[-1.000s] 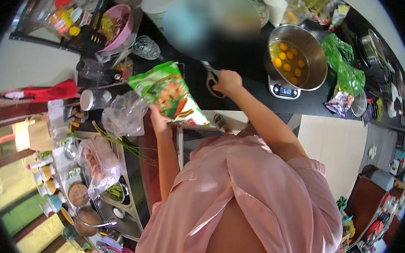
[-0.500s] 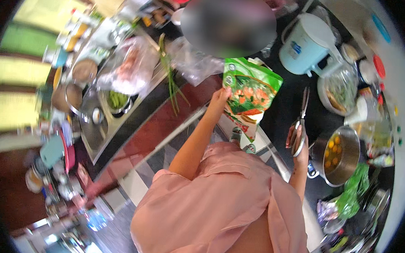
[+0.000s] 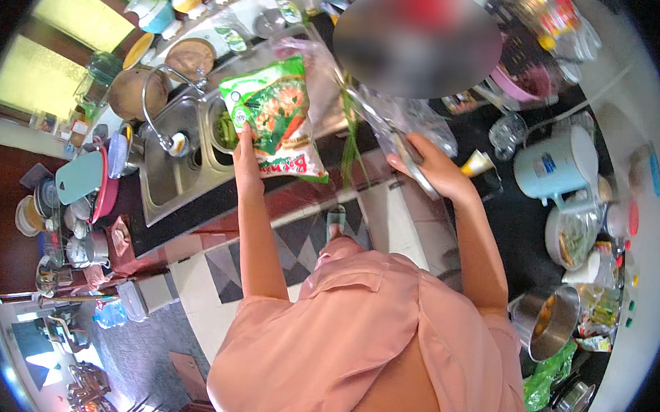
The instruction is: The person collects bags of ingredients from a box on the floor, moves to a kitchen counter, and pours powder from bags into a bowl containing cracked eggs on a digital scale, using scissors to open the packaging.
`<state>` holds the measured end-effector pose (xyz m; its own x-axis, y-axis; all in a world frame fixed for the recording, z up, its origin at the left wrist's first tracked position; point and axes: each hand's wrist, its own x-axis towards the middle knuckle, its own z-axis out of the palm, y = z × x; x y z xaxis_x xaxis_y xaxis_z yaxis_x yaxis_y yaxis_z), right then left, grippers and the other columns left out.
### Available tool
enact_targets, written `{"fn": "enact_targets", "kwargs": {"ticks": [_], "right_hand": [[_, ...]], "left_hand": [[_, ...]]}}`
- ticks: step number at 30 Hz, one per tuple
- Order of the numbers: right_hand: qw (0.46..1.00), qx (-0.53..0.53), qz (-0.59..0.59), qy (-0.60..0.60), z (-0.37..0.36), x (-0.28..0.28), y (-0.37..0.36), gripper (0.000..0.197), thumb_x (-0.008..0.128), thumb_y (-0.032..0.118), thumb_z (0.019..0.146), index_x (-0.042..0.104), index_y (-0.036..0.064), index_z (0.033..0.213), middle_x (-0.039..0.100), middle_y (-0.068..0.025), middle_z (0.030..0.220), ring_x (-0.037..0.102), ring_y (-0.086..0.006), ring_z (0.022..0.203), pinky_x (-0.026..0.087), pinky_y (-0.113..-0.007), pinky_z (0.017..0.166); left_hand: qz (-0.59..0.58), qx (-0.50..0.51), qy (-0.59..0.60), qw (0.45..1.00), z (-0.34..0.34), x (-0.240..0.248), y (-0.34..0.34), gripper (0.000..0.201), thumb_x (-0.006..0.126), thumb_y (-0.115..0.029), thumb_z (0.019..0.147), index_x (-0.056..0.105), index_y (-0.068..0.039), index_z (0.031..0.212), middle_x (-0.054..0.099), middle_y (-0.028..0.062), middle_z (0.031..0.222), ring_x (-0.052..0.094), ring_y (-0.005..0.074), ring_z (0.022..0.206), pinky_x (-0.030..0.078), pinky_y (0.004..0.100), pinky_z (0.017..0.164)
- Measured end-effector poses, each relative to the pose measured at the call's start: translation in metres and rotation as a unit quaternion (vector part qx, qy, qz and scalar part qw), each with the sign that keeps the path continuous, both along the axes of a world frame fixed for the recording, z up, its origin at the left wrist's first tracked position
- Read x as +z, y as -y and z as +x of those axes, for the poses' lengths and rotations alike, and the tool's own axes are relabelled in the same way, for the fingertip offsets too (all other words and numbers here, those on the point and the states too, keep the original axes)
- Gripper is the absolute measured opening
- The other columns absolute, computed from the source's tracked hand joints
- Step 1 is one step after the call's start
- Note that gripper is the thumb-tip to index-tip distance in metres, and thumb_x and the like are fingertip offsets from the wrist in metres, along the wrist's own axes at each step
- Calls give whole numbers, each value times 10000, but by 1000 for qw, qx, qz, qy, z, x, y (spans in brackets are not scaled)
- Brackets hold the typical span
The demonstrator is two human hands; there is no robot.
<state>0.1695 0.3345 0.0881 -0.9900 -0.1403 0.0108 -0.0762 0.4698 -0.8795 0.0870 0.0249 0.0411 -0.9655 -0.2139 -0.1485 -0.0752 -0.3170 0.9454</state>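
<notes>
My left hand (image 3: 247, 159) is closed on the lower left edge of a green and white food packet (image 3: 275, 119), which has a picture of food on its front. The packet is held up in front of the sink's edge and partly hides a bowl of green vegetables (image 3: 225, 130). In my right hand (image 3: 442, 171) is a pair of metal scissors (image 3: 403, 146). Their blades point up and left, toward long green stalks (image 3: 351, 143) lying over the counter edge. The packet and scissors are apart.
At left is a steel sink (image 3: 168, 188) with a curved faucet (image 3: 149, 93). A light blue kettle (image 3: 555, 163) stands on the right counter. A steel pot (image 3: 553, 322) with egg yolks sits below it. Clear plastic bags (image 3: 425, 129) lie ahead. A blurred patch hides the top middle.
My view has turned left toward the sink. The packet has moved left with my left hand. My right hand has brought the scissors from the right counter toward the middle.
</notes>
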Motion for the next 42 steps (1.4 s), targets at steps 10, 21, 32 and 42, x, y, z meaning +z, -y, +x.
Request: {"fn": "enact_targets", "kwargs": {"ticks": [10, 21, 32, 42], "right_hand": [[989, 133, 15, 55, -181, 33, 126, 409, 650, 443, 782, 473, 75, 758, 351, 33, 659, 315, -76, 625, 278, -262, 535], [985, 101, 52, 128, -207, 5, 133, 371, 672, 391, 774, 502, 72, 689, 388, 30, 596, 351, -64, 569, 301, -259, 498], [993, 62, -42, 93, -216, -40, 156, 331, 620, 395, 801, 523, 90, 719, 470, 17, 565, 459, -80, 392, 363, -244, 345], [921, -63, -180, 340, -206, -32, 149, 454, 544, 526, 804, 515, 78, 732, 466, 15, 539, 462, -88, 411, 394, -215, 384]], "left_hand": [[-161, -6, 49, 986, -99, 1, 116, 551, 530, -543, 806, 604, -8, 917, 588, 51, 813, 529, 100, 741, 406, 233, 668], [-197, -79, 66, 975, -136, -11, 142, 533, 535, -521, 817, 608, 1, 895, 592, 43, 794, 531, 101, 739, 416, 246, 676], [-205, -147, 103, 962, -146, -9, 134, 476, 555, -466, 833, 624, -1, 909, 616, 38, 813, 552, 95, 731, 426, 241, 667], [-97, -160, 93, 978, -142, -34, 143, 496, 509, -451, 865, 572, 2, 1056, 616, 90, 944, 582, 137, 841, 446, 276, 747]]}}
